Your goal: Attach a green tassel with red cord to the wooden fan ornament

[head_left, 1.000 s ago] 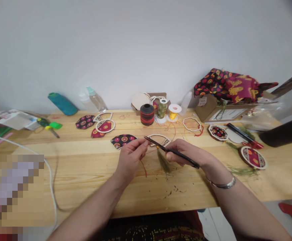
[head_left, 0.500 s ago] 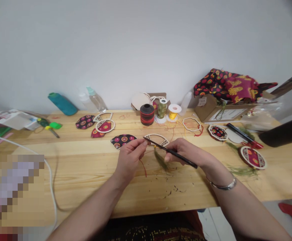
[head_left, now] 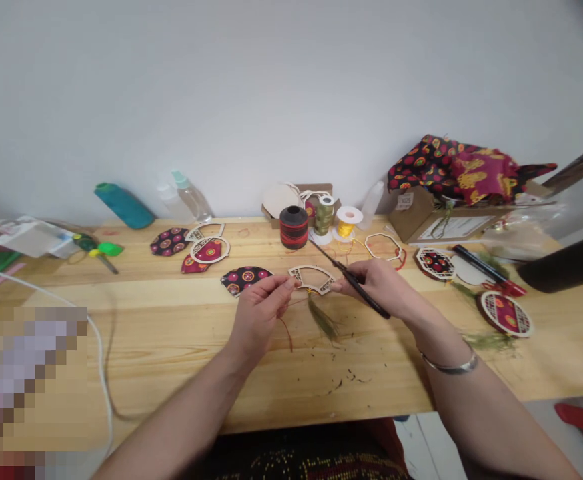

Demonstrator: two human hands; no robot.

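Note:
A fan-shaped wooden frame (head_left: 316,270) with lattice corners is pinched at its left end by my left hand (head_left: 264,300), thumb against fingertips. Red thread (head_left: 286,333) trails below that hand. From the frame's lower edge hangs a green tassel (head_left: 323,319), tied with yellow thread. My right hand (head_left: 371,283) is closed around dark scissors (head_left: 366,293), their tips pointing up and left beyond the frame. Its fingertips are at the frame's right end; whether they grip it, I cannot tell. A fan-shaped patterned fabric piece (head_left: 245,279) lies just left of the frame.
Behind stand red-black (head_left: 294,230), green (head_left: 325,215) and yellow (head_left: 347,223) thread spools. Finished round (head_left: 505,313) and octagonal (head_left: 435,264) ornaments lie right, beside a marker (head_left: 481,267). A cardboard box (head_left: 411,217) holds fabric. Dark snippets (head_left: 346,382) dot the table.
My right hand has swung the scissors up and away from my left fingertips, and its fingers have come to the frame's right end. My left hand stays almost in place.

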